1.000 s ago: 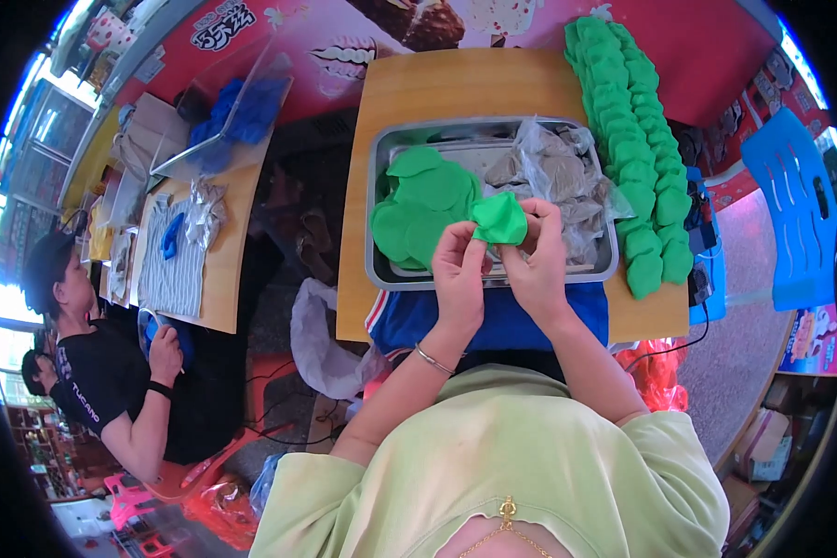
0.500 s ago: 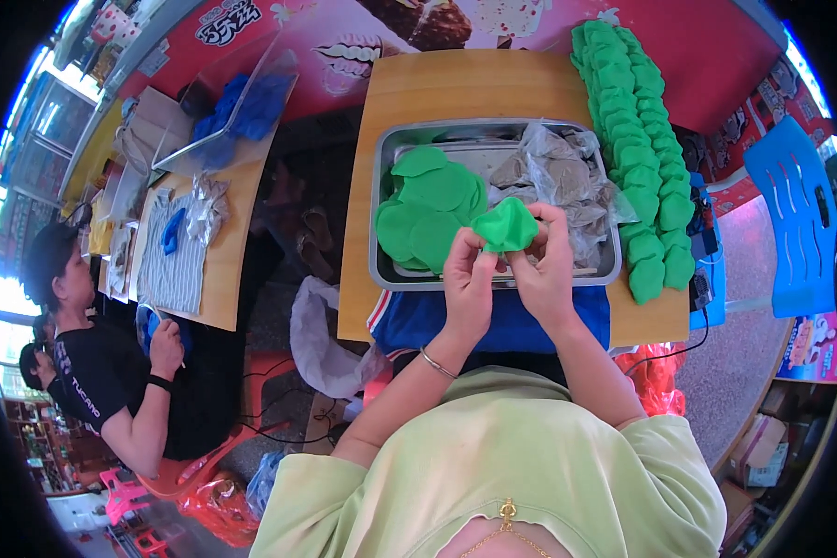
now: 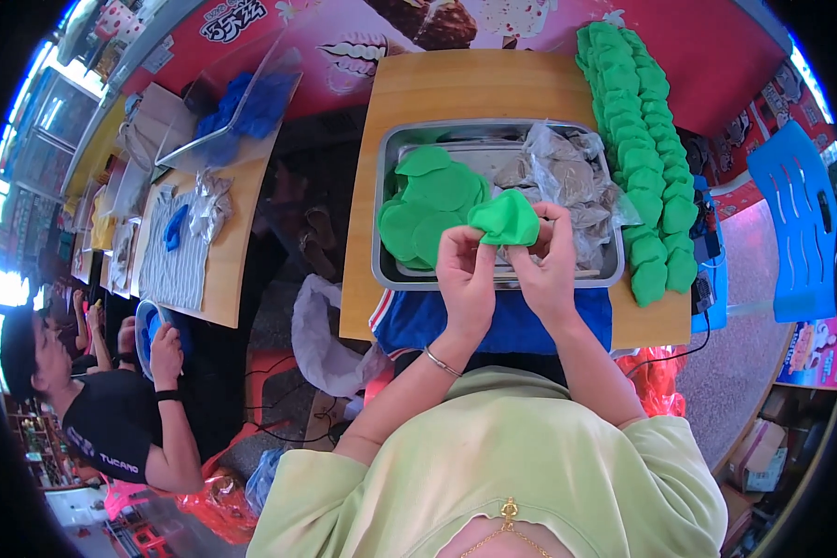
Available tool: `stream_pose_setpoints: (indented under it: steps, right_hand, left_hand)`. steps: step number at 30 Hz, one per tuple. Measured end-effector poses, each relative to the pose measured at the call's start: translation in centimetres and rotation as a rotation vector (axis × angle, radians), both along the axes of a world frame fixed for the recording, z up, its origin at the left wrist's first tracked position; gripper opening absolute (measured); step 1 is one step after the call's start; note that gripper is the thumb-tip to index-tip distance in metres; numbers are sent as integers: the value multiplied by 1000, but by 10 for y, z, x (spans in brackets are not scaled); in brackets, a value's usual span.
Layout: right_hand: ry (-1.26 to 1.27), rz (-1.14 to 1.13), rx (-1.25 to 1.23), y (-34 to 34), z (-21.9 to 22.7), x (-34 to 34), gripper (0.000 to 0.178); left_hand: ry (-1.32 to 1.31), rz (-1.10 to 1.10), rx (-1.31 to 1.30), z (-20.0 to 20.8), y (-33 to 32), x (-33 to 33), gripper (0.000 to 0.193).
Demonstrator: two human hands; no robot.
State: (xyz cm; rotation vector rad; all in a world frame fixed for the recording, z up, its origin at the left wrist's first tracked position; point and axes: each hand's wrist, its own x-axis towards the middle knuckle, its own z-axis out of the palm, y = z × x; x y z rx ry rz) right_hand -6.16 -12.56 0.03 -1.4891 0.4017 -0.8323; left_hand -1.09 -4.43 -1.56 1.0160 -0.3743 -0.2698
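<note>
Over the near side of a steel tray (image 3: 378, 195), both my hands are closed on one folded green disc (image 3: 506, 219), gathered into a soft, peaked shape. My left hand (image 3: 466, 270) pinches its lower left edge. The fingers of my right hand (image 3: 547, 263) are bent round its right side. Inside the tray, a pile of flat green discs (image 3: 428, 200) lies on the left. Brownish-grey lumps in clear plastic (image 3: 567, 181) fill the right part. What the lumps are made of, and whether anything is inside the folded disc, I cannot tell.
Two long rows of folded green pieces (image 3: 637, 149) run along the table's (image 3: 465, 79) right edge. Blue cloth (image 3: 493, 318) lies below the tray. A blue chair (image 3: 795, 219) stands at right. A co-worker (image 3: 102, 418) sits at left beside another table (image 3: 223, 293).
The folded disc has turned slightly in my fingers and shows a fuller, more gathered shape. My hands stay in nearly the same place. At left, the co-worker has leaned and tilted their head.
</note>
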Motion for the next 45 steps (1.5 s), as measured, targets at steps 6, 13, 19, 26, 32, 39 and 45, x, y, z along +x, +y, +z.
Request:
stream_pose_setpoints:
  steps: [6, 13, 19, 26, 32, 39, 45]
  right_hand:
    - [32, -44, -125, -1, 1, -1, 38]
    - [-7, -151, -235, 4, 4, -2, 31]
    - [34, -116, -387, -10, 9, -6, 20]
    - [58, -105, -216, -2, 23, -5, 21]
    - [125, -56, -574, -7, 21, -6, 20]
    - [192, -41, -643, -4, 18, -8, 14]
    - [220, 15, -486, -3, 14, -9, 14]
  left_hand:
    - [23, -70, 94, -1, 3, 3, 15]
    - [-11, -98, 78, -2, 1, -3, 8]
    - [-159, -228, 94, -7, 3, 0, 14]
    - [-21, -350, 104, -3, 9, 11, 23]
    - [107, -355, 17, -9, 11, 15, 18]
    - [186, -220, 41, 3, 12, 5, 6]
    - [-161, -18, 292, -9, 14, 7, 12]
